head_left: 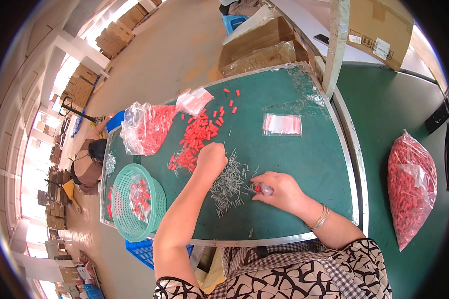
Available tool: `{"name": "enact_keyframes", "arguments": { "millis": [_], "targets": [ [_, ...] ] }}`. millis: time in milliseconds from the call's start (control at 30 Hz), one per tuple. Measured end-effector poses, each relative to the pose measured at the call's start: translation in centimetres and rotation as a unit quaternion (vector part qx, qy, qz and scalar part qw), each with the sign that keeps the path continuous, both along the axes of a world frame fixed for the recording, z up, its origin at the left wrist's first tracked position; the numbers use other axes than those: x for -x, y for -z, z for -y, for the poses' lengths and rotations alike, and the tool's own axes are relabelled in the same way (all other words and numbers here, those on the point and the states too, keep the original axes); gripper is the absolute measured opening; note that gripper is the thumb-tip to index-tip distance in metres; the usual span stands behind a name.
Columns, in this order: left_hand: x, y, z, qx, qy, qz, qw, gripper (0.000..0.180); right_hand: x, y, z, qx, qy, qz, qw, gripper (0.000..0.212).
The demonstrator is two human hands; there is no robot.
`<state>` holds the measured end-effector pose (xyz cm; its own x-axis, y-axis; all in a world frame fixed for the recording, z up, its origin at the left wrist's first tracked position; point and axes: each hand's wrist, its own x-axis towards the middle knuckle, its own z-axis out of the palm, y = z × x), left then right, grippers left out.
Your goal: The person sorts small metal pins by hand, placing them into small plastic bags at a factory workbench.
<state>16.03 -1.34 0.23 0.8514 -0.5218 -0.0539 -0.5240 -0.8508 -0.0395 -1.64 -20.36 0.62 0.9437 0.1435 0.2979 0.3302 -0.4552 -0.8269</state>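
Observation:
My left hand (212,159) is closed, fingers curled down at the border between a heap of red plastic wall plugs (198,133) and a pile of thin metal screws (227,185). Its fingertips are hidden, so what they hold cannot be told. To the right of the screws, my right hand (280,192) grips a small clear plastic bag (262,188) with something red inside. A few screws lie close to its fingers. A flat stack of small clear bags with red edges (282,124) rests farther back, and more such bags (194,101) lie behind the plug heap.
A green plastic basket (158,202) holding filled bags stands at the table's left edge. Behind it lies a large open bag of red plugs (152,127). Another full bag (411,187) sits right of the green table (304,159). A person (89,162) is at the far left.

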Motion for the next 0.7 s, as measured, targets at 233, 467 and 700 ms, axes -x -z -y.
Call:
{"name": "enact_keyframes", "arguments": {
  "millis": [233,467,700],
  "targets": [
    [1.7,-1.5,-1.3,0.17,-0.049,-0.054,0.983,0.014,-0.1,-0.1,0.3,-0.008,0.021,-0.006,1.0,0.039],
    [7.7,-4.7,-0.3,0.375,-0.033,-0.195,0.905,0.012,-0.1,-0.3,0.2,-0.024,0.027,-0.023,0.999,0.039],
    [10.8,-6.2,1.5,0.268,0.214,-0.023,0.939,0.012,-0.3,0.2,0.0,-0.055,0.028,-0.037,0.997,0.036]
  ]
}}
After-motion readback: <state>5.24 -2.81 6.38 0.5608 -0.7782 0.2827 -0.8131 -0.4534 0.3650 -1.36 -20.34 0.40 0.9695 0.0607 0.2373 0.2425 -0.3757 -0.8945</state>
